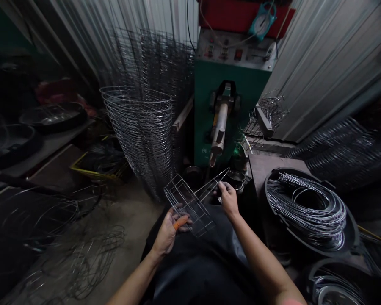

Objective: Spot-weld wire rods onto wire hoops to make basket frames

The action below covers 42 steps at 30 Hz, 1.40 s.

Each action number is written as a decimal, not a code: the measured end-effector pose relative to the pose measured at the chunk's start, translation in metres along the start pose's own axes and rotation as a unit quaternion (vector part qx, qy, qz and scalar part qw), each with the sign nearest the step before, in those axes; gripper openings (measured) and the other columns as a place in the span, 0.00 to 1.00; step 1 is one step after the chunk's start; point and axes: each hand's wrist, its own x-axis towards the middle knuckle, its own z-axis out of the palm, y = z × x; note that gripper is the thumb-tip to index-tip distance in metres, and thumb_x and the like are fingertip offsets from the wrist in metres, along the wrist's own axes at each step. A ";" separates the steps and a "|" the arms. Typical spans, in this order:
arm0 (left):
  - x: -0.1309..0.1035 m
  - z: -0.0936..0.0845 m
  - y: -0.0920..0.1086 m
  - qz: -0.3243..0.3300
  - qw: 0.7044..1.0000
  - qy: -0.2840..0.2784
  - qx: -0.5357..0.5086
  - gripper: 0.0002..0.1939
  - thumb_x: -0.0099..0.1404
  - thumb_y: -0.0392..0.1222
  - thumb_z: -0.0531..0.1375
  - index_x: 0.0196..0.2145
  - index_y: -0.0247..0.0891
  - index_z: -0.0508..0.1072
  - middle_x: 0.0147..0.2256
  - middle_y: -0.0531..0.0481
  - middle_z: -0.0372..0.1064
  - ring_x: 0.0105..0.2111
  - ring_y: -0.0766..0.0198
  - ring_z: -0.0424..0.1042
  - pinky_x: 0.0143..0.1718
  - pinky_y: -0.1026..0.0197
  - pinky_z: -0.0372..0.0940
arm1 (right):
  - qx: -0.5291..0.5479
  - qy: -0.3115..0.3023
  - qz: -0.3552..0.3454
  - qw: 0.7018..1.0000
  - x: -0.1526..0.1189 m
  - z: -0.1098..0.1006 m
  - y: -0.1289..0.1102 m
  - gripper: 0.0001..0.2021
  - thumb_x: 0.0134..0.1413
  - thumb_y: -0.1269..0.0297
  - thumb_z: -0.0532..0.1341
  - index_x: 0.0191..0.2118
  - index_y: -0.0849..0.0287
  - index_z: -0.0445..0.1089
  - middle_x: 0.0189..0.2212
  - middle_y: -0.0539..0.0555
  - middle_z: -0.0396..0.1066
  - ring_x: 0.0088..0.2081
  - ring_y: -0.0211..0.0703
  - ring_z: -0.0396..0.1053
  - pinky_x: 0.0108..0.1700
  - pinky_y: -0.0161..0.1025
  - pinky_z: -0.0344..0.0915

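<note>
A wire frame made of thin crossed rods is held over my lap, tilted. My left hand, with an orange cover on one finger, grips its lower left side. My right hand pinches a thin wire piece that extends from the frame toward the upper right. Just beyond the hands stands a green machine with a metal arm pointing toward me; the wire piece's far end lies below the arm's tip, apart from it.
A tall stack of wire rings stands left of the machine. On the right, a black basin holds coiled wire, with another basin nearer. Loose wires lie on the floor at left, near a yellow crate.
</note>
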 end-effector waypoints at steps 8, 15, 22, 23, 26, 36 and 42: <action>0.007 0.001 0.003 -0.026 0.999 -0.002 -0.025 0.32 0.50 0.41 0.65 0.50 0.38 0.56 0.31 0.51 0.68 0.30 0.64 0.70 0.29 0.59 0.69 | 0.035 0.002 0.005 0.999 0.010 0.011 -0.002 0.14 0.46 0.53 0.61 0.24 0.59 0.64 0.20 0.46 0.62 0.20 0.32 0.61 0.25 0.31 0.61; 0.017 -0.001 0.016 -0.031 0.999 0.002 -0.017 0.32 0.49 0.40 0.66 0.49 0.36 0.56 0.28 0.53 0.67 0.27 0.64 0.69 0.25 0.60 0.69 | 0.036 -0.026 0.027 0.999 0.028 0.008 0.003 0.13 0.44 0.55 0.62 0.24 0.59 0.64 0.19 0.45 0.62 0.19 0.32 0.61 0.23 0.30 0.60; 0.022 0.003 0.019 -0.035 0.999 0.007 -0.020 0.32 0.48 0.41 0.66 0.48 0.37 0.56 0.28 0.53 0.66 0.27 0.64 0.70 0.25 0.60 0.69 | 0.060 -0.025 0.058 0.996 0.036 0.009 0.005 0.12 0.43 0.55 0.62 0.25 0.59 0.63 0.18 0.45 0.62 0.18 0.31 0.61 0.20 0.29 0.57; 0.023 0.004 0.020 -0.035 0.999 0.008 -0.020 0.31 0.48 0.41 0.66 0.48 0.37 0.57 0.28 0.53 0.66 0.27 0.64 0.70 0.25 0.60 0.69 | 0.066 -0.021 0.060 0.996 0.037 0.010 0.006 0.12 0.43 0.55 0.62 0.25 0.59 0.63 0.18 0.45 0.62 0.18 0.31 0.61 0.20 0.29 0.58; 0.026 0.006 0.022 -0.037 0.999 0.011 -0.019 0.31 0.48 0.41 0.66 0.47 0.37 0.57 0.28 0.53 0.66 0.27 0.64 0.70 0.24 0.60 0.68 | 0.076 -0.015 0.063 0.995 0.040 0.011 0.007 0.12 0.43 0.55 0.62 0.25 0.59 0.63 0.18 0.46 0.63 0.18 0.32 0.62 0.20 0.29 0.58; 0.038 0.012 0.030 -0.023 0.999 0.025 -0.018 0.29 0.48 0.39 0.66 0.45 0.38 0.59 0.28 0.53 0.66 0.26 0.64 0.70 0.22 0.60 0.69 | 0.077 0.009 0.046 0.996 0.051 0.019 -0.002 0.12 0.41 0.56 0.62 0.25 0.59 0.64 0.18 0.46 0.64 0.18 0.32 0.62 0.19 0.29 0.58; 0.045 0.016 0.039 -0.030 0.999 0.027 -0.015 0.27 0.48 0.38 0.65 0.44 0.37 0.58 0.26 0.54 0.66 0.24 0.64 0.70 0.21 0.60 0.69 | 0.084 0.015 0.047 0.995 0.060 0.024 -0.002 0.12 0.40 0.56 0.62 0.23 0.59 0.64 0.18 0.46 0.64 0.18 0.32 0.61 0.19 0.30 0.59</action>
